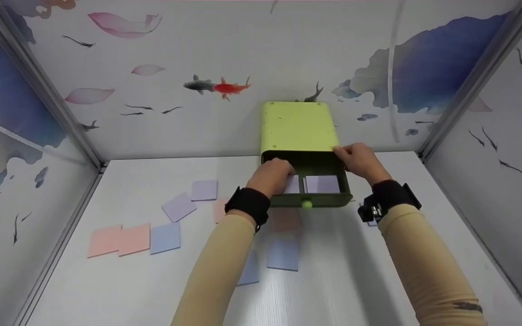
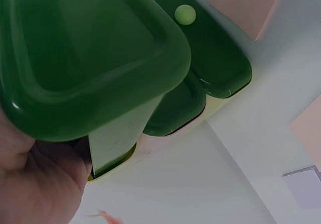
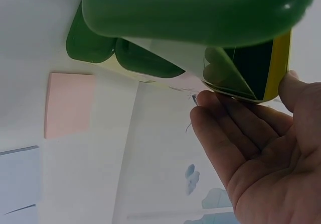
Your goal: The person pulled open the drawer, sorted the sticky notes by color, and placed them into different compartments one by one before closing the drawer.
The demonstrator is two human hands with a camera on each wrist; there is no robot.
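Left grip (image 1: 272,177) reached down into the left compartment of a dark-green, round-cornered, pulled-out drawer (image 1: 329,199), fingertips hidden below the rim, so I could not tell whether they were clamped on the thin lilac square card (image 1: 292,184) showing beside them. Right grip (image 1: 358,159) was apart, its thumb on the top and its fairly straight fingers along the right side of the smooth lime-green, round-edged box (image 1: 299,127), which stood at the far side of the white bench (image 1: 107,294). Another pale lilac square stack (image 1: 323,184) lay in the right compartment. The likeliest trouble, I judged, was tipping: the drawer jutted well out toward the near side, and a downward push by the left grip could have levered the box forward if the right thumb lost its place on the corner. Pulling nearward might have dragged the drawer out altogether, spilling its contents. A card raised at a slant could have snagged on the thin compartment divider (image 1: 301,183). Lastly, the left forearm passed above loose light-blue square cards (image 1: 248,270), and a dropped sleeve could have swept them askew.
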